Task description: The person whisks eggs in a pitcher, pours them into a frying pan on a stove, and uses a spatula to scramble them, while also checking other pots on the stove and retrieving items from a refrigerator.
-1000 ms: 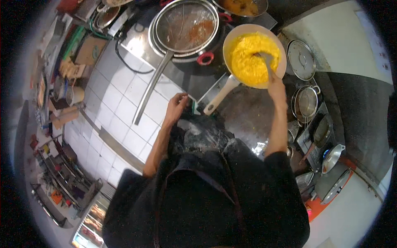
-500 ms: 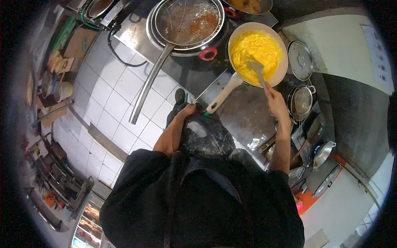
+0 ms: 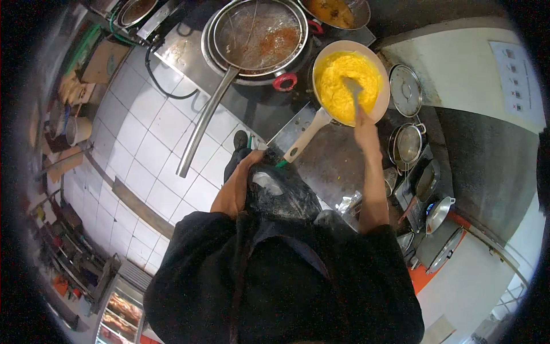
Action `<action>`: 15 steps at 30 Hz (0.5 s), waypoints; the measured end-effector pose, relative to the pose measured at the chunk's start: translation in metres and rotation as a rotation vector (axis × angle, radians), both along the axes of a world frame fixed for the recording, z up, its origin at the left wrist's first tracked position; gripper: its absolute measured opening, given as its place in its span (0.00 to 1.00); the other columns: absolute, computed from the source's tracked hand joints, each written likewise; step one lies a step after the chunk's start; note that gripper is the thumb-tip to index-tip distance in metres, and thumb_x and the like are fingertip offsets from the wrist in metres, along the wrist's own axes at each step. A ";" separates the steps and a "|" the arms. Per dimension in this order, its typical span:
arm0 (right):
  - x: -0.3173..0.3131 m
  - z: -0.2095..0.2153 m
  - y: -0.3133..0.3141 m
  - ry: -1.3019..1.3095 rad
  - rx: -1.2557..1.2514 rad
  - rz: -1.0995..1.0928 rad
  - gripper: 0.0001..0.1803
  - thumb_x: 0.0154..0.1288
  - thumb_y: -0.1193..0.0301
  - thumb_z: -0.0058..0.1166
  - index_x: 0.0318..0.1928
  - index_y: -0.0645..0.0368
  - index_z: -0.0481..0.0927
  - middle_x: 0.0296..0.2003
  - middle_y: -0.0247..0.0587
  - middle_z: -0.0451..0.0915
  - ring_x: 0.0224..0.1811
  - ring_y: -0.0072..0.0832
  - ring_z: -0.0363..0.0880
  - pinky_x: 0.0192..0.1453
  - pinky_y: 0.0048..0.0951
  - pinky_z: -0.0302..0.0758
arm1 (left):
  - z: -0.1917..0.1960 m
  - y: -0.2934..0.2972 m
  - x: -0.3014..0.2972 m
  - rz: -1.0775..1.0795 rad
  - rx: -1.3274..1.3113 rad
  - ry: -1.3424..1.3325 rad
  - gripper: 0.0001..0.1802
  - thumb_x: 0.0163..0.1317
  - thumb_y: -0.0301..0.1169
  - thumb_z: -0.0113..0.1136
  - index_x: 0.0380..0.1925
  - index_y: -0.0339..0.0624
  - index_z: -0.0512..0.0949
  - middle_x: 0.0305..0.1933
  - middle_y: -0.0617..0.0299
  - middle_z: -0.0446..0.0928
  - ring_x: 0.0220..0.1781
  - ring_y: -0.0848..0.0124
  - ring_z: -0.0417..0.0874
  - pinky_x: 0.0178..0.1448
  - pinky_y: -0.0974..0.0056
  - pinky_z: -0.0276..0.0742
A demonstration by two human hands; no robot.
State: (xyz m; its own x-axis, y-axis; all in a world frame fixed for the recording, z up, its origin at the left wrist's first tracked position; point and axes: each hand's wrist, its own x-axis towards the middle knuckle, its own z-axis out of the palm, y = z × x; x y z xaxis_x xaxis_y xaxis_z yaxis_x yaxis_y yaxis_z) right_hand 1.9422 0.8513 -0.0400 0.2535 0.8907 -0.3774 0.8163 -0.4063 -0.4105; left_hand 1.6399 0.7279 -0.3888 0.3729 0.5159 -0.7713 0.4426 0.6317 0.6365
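Observation:
My right hand (image 3: 363, 131) is closed around the handle of a grey spatula (image 3: 353, 87). The spatula's blade rests in soft yellow scrambled egg (image 3: 335, 92) inside a cream-coloured frying pan (image 3: 385, 94). The pan's light handle (image 3: 306, 137) points down toward my body, with neither hand on it. Beside that handle's end, low near my dark apron (image 3: 286, 195), my left hand (image 3: 255, 157) is curled, its fingertips against something dark that I cannot make out.
A large strainer (image 3: 260, 40) lies over a pot with red handles (image 3: 285, 82), its long metal handle jutting over the tiled floor (image 3: 154, 132). Another pan (image 3: 338, 11) with brownish food stands behind. To the right are a round lid (image 3: 405, 90), smaller strainers (image 3: 408, 143) and a wok (image 3: 440, 215).
My right hand and the spatula have shifted slightly left through the egg, which looks smoother and more gathered. The whole view has shifted a little; my left hand stays near the apron.

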 end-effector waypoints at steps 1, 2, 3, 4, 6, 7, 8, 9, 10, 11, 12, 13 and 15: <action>-0.006 -0.002 0.000 -0.034 -0.042 0.025 0.23 0.72 0.64 0.39 0.63 0.59 0.68 0.54 0.58 0.75 0.59 0.43 0.73 0.61 0.32 0.67 | -0.002 -0.003 0.001 0.001 0.010 0.002 0.16 0.63 0.36 0.48 0.40 0.35 0.78 0.36 0.48 0.80 0.40 0.56 0.81 0.46 0.56 0.75; -0.003 -0.005 -0.011 0.092 0.116 0.191 0.23 0.72 0.63 0.39 0.63 0.58 0.67 0.52 0.58 0.76 0.58 0.45 0.73 0.59 0.34 0.68 | -0.005 -0.005 0.002 -0.004 0.016 0.005 0.16 0.63 0.36 0.48 0.40 0.35 0.78 0.36 0.48 0.80 0.40 0.56 0.81 0.46 0.56 0.75; 0.005 -0.003 -0.009 0.085 0.121 0.195 0.23 0.72 0.63 0.39 0.63 0.58 0.67 0.52 0.58 0.76 0.58 0.45 0.73 0.59 0.34 0.68 | -0.008 -0.002 0.003 -0.010 0.027 0.012 0.16 0.63 0.36 0.48 0.40 0.35 0.78 0.36 0.49 0.81 0.40 0.57 0.81 0.46 0.57 0.75; 0.016 0.004 -0.009 0.098 -0.014 0.134 0.23 0.72 0.62 0.39 0.63 0.57 0.67 0.52 0.58 0.76 0.57 0.46 0.74 0.58 0.36 0.69 | -0.010 0.001 0.004 -0.014 0.035 0.017 0.16 0.63 0.35 0.49 0.40 0.35 0.78 0.36 0.49 0.81 0.39 0.57 0.81 0.46 0.57 0.75; 0.025 0.004 -0.005 0.114 -0.087 0.057 0.24 0.72 0.62 0.40 0.64 0.57 0.67 0.50 0.59 0.77 0.54 0.48 0.76 0.56 0.38 0.70 | -0.012 0.000 0.004 -0.028 0.049 0.019 0.15 0.62 0.35 0.49 0.40 0.35 0.79 0.35 0.50 0.81 0.39 0.57 0.81 0.45 0.57 0.75; 0.028 0.005 -0.002 0.118 -0.122 0.017 0.24 0.72 0.62 0.40 0.64 0.57 0.67 0.49 0.59 0.78 0.52 0.49 0.77 0.55 0.39 0.71 | -0.012 0.001 0.005 -0.035 0.056 0.017 0.15 0.62 0.35 0.50 0.40 0.35 0.79 0.35 0.50 0.81 0.39 0.58 0.81 0.45 0.57 0.75; 0.016 0.002 -0.001 0.046 -0.087 0.009 0.24 0.72 0.62 0.40 0.64 0.57 0.67 0.50 0.59 0.77 0.54 0.48 0.76 0.56 0.39 0.70 | -0.012 0.002 0.007 -0.043 0.064 0.016 0.15 0.61 0.35 0.50 0.40 0.35 0.79 0.35 0.51 0.81 0.39 0.58 0.81 0.45 0.58 0.75; 0.003 -0.001 0.001 -0.025 -0.051 0.000 0.24 0.72 0.63 0.40 0.64 0.57 0.66 0.51 0.60 0.76 0.56 0.48 0.74 0.57 0.38 0.69 | -0.011 0.001 0.007 -0.051 0.069 0.015 0.15 0.61 0.35 0.50 0.39 0.35 0.79 0.34 0.51 0.81 0.39 0.58 0.81 0.45 0.58 0.75; -0.005 -0.003 0.004 -0.092 -0.013 -0.001 0.24 0.72 0.63 0.40 0.64 0.57 0.66 0.53 0.61 0.74 0.58 0.48 0.73 0.59 0.38 0.69 | -0.012 0.002 0.005 -0.048 0.079 0.020 0.15 0.61 0.35 0.50 0.39 0.35 0.79 0.34 0.51 0.81 0.38 0.58 0.81 0.45 0.58 0.75; -0.005 -0.002 -0.001 -0.089 -0.009 0.000 0.24 0.72 0.63 0.40 0.64 0.57 0.66 0.53 0.61 0.74 0.58 0.48 0.73 0.59 0.38 0.69 | -0.012 -0.001 0.003 -0.045 0.087 0.028 0.15 0.60 0.34 0.51 0.39 0.36 0.79 0.34 0.52 0.81 0.38 0.59 0.81 0.45 0.58 0.75; -0.004 0.002 -0.011 -0.021 -0.037 0.073 0.24 0.72 0.62 0.39 0.64 0.57 0.66 0.54 0.60 0.74 0.59 0.47 0.72 0.60 0.37 0.68 | -0.013 -0.002 0.000 -0.043 0.098 0.034 0.15 0.60 0.34 0.51 0.39 0.36 0.79 0.34 0.52 0.81 0.38 0.59 0.81 0.45 0.58 0.75; -0.001 0.005 -0.019 0.044 -0.067 0.142 0.24 0.72 0.62 0.39 0.64 0.57 0.67 0.55 0.59 0.73 0.60 0.46 0.71 0.61 0.37 0.66 | -0.012 -0.002 -0.003 -0.044 0.112 0.038 0.14 0.60 0.34 0.51 0.39 0.36 0.79 0.34 0.52 0.81 0.38 0.59 0.81 0.44 0.58 0.75; 0.027 0.003 -0.013 0.067 -0.117 0.147 0.23 0.72 0.61 0.39 0.64 0.56 0.67 0.56 0.57 0.73 0.61 0.46 0.70 0.62 0.36 0.65 | -0.010 -0.003 -0.013 -0.041 0.160 0.059 0.14 0.59 0.34 0.52 0.39 0.36 0.79 0.33 0.53 0.81 0.37 0.60 0.81 0.44 0.59 0.75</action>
